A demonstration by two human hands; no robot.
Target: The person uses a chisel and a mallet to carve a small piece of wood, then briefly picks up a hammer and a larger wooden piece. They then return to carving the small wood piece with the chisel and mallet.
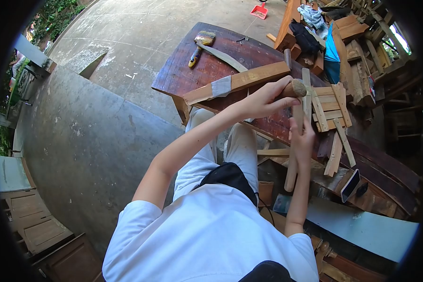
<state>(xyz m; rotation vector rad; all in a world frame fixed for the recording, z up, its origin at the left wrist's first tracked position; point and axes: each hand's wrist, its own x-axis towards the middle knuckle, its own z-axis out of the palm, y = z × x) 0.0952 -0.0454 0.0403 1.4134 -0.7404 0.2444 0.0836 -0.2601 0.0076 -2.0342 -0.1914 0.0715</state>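
Observation:
My left hand point(268, 99) is wrapped round a short, thick wooden piece point(297, 88) with a rounded end, above the dark red wooden table point(249, 49). Just below it, my right hand point(303, 137) is closed on a light wooden strip point(291, 175) that runs down toward my lap. A greyish flat strip point(306, 77) rises beyond the two hands. Left of them, a wooden beam point(261, 76) with a pale wrapped band lies across the table.
A brush point(204, 38) and a curved pale strip point(228, 58) lie on the table. Slatted wooden pieces point(331, 108) and a phone point(350, 185) are at the right. Stacked timber point(357, 61) and a red dustpan point(259, 11) stand farther back.

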